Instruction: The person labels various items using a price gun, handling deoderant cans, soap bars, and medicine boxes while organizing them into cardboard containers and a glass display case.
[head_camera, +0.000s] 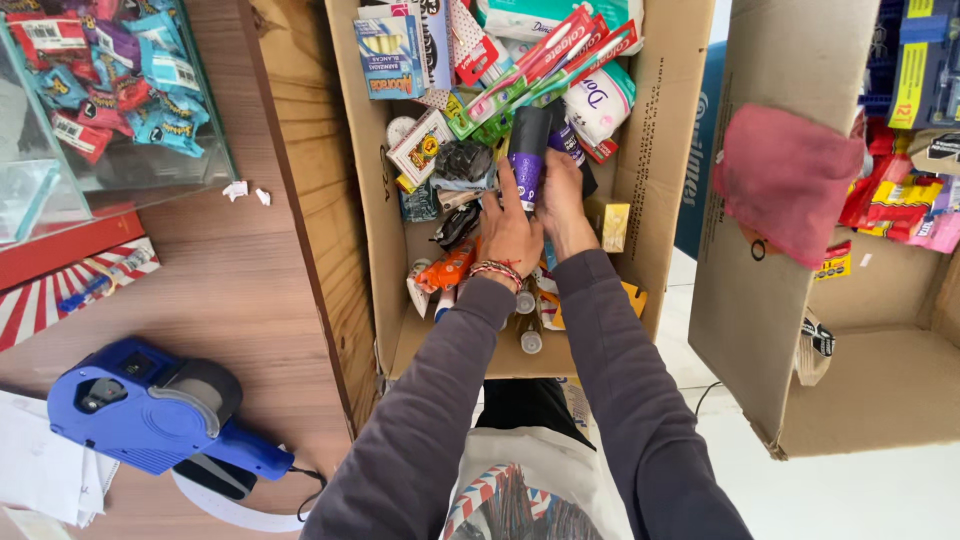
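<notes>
Both my hands reach down into an open cardboard box (676, 120) full of small packaged goods. My left hand (508, 232) and my right hand (562, 198) together grip a dark, purple-labelled roll (528, 148) standing upright in the middle of the box. Around it lie boxed toothpaste (562, 48), a white wrapped roll (600, 102), a black crumpled pack (463, 160), an orange packet (447, 268) and small bottles (528, 322). A red beaded bracelet sits on my left wrist. Both sleeves are grey.
A blue price-label gun (150, 408) lies on the wooden counter (230, 290) at lower left. A glass case of snack packets (110, 80) stands upper left. At right, a second cardboard box (860, 330) holds a pink cloth (788, 180) and colourful packets.
</notes>
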